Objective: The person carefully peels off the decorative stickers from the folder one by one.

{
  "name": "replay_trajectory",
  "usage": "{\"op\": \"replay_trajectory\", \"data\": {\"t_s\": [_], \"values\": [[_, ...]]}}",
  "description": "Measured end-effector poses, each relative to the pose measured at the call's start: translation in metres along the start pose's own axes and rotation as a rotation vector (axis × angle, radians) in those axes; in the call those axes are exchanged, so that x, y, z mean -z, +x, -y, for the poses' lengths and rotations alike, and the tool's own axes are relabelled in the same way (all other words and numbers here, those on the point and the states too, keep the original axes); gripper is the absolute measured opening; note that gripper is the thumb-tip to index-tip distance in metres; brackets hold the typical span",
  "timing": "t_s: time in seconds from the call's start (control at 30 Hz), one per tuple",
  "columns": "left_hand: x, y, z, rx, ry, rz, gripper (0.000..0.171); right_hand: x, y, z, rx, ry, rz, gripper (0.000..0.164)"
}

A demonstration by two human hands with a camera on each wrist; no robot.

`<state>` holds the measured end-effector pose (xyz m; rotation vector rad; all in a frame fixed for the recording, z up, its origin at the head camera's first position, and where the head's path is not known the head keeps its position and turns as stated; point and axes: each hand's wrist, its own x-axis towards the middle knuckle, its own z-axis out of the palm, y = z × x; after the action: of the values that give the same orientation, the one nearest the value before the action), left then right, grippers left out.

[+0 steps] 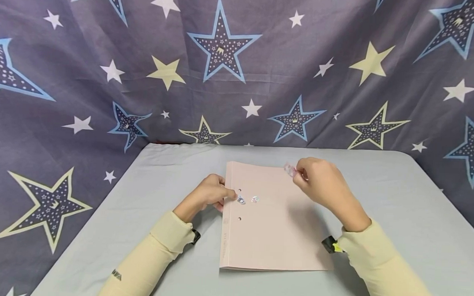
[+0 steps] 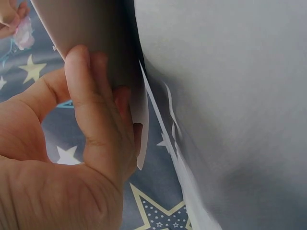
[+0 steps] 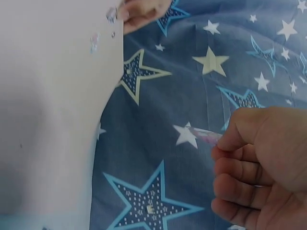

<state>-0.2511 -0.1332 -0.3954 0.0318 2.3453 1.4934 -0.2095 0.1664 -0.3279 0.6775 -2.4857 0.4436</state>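
Observation:
A pale pink paper folder (image 1: 276,238) lies on the table, two punched holes near its left side. My left hand (image 1: 211,193) grips its left edge, thumb on top and the other fingers underneath, as the left wrist view shows. By the thumb tip is a shiny bluish sticker (image 1: 241,200). A second small shiny sticker (image 1: 255,199) is on the cover to its right. Above the folder's upper right part, my right hand (image 1: 320,180) pinches a small see-through pinkish sticker (image 3: 207,136) between thumb and forefinger, its other fingers curled.
A grey-white cloth covers the table (image 1: 173,163). Behind and beside it hangs a dark curtain (image 1: 263,83) printed with stars. Both wrists wear dark straps under cream sleeves (image 1: 153,250).

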Motion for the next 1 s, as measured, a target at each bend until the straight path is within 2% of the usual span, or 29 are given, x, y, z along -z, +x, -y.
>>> {"op": "replay_trajectory", "data": {"t_s": [0.17,0.43,0.77,1.0], "values": [[0.000,-0.001,-0.001,0.001,-0.005,-0.001,0.033,0.006,0.000,-0.012,-0.071,-0.027,0.033,0.024],[-0.001,-0.001,-0.002,0.003,-0.003,-0.007,0.033,0.009,0.000,-0.034,-0.131,-0.088,0.053,0.037],[-0.001,-0.001,-0.001,0.004,0.000,-0.008,0.032,0.009,-0.006,-0.059,-0.171,-0.152,0.234,0.039],[0.000,0.001,0.001,-0.010,0.002,0.002,0.031,0.006,-0.010,-0.070,-0.246,-0.154,0.344,0.029]]}}
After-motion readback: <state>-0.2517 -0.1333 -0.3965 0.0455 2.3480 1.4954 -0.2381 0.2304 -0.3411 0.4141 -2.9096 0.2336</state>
